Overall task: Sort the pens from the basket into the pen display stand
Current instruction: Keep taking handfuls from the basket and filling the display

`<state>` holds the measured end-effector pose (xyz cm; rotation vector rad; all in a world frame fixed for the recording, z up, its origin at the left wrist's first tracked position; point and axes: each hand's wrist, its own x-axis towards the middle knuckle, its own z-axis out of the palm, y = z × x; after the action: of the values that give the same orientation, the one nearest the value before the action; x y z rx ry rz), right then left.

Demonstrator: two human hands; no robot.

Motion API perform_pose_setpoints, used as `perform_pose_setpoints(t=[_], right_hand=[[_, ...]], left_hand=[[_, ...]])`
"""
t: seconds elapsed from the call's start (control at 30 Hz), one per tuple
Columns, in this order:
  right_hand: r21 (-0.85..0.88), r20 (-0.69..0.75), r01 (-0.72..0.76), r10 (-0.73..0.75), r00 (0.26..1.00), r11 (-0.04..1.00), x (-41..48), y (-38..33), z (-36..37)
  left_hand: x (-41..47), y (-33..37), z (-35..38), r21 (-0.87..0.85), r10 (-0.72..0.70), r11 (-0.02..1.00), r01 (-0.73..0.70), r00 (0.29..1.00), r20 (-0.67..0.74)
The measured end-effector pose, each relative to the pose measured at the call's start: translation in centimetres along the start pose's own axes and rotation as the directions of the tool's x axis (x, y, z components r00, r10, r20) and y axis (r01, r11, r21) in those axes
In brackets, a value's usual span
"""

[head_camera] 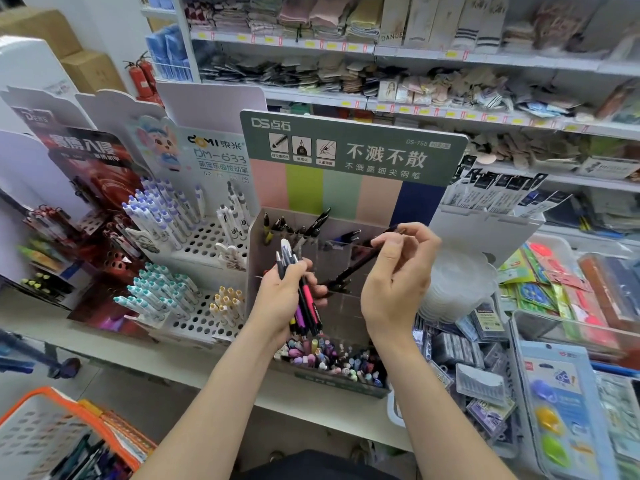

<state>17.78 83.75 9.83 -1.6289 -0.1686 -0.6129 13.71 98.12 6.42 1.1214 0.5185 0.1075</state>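
1. Left hand [282, 289]: my fingers are curled round a bundle of pens [306, 306], held upright before the pen display stand [304, 192], which sits at the counter's [145, 358] front edge.
2. Right hand [398, 282]: my fingers [391, 242] pinch 1 black pen [349, 268] near its upper end. The pen slants across the stand's clear compartments, with its lower end beside the bundle.
3. Step in hand, by my judgement: singling out 1 pen for placing.
4. Next move calls for choosing the matching compartment and lowering the pen in, clear of the dividers.
5. Basket [86, 407], below the counter's front edge at left, holds more pens.
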Motion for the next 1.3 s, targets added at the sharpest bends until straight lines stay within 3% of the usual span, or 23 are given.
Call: perform_pose_setpoints(t=[0.23, 0.4, 0.53, 0.63, 0.73, 0.8, 0.87, 0.97, 1.07, 1.17, 1.3], right_hand=[[-0.16, 0.218, 0.07, -0.033, 0.975, 0.985, -1.6, 3.0, 0.5], [-0.335, 0.437, 0.176, -0.013, 0.9, 0.926, -2.8, 4.8, 1.3], [-0.522, 0.458, 0.252, 0.019, 0.889, 0.815, -3.1, 5.6, 1.5], [-0.469, 0.464, 0.276, -0.032, 0.885, 0.839, -2.4, 5.0, 1.6], [-0.279, 0.489, 0.055, 0.092, 0.867, 0.959, -2.0, 2.6, 1.8], [-0.229, 0.527, -0.121, 0.228, 0.818, 0.966, -1.8, 1.3, 2.1], [-0.226, 0.546, -0.188, 0.284, 0.788, 0.956, -1.6, 1.0, 2.3], [-0.149, 0.484, -0.189, 0.238, 0.842, 0.971, -1.0, 1.0, 2.4], [-0.019, 0.238, -0.089, 0.091, 0.967, 0.996, -0.7, 0.3, 2.2], [-0.014, 0.018, 0.039, -0.039, 0.999, 0.999, 0.0, -0.2, 1.6], [-0.111, 0.158, 0.129, -0.11, 0.981, 0.985, -0.1, 1.9, 1.4]], left_hand=[[0.0, -0.4, -1.1, -0.07, -0.086, 0.994, 0.089, 0.995, 0.046], [0.1, -0.7, -1.6, -0.078, -0.104, 0.991, 0.112, 0.99, 0.1], [0.0, -0.6, -1.6, -0.064, -0.096, 0.993, 0.102, 0.991, 0.094], [-0.1, -0.4, -1.7, -0.016, -0.094, 0.995, 0.096, 0.99, 0.108], [-0.6, -0.1, -1.5, 0.089, -0.074, 0.994, 0.059, 0.98, 0.182], [-0.9, 0.3, -1.1, 0.137, -0.053, 0.99, 0.021, 0.97, 0.235], [-1.1, 0.5, -0.8, 0.135, -0.038, 0.991, 0.003, 0.966, 0.257], [-0.9, 0.8, -0.4, 0.051, -0.065, 0.997, 0.055, 0.978, 0.198], [-0.1, 0.7, -0.6, -0.053, -0.085, 0.995, 0.09, 0.992, 0.092], [0.6, 0.5, -1.0, -0.127, -0.073, 0.989, 0.077, 0.997, 0.035], [0.8, 0.3, -1.4, -0.12, -0.05, 0.991, 0.053, 0.998, 0.032]])
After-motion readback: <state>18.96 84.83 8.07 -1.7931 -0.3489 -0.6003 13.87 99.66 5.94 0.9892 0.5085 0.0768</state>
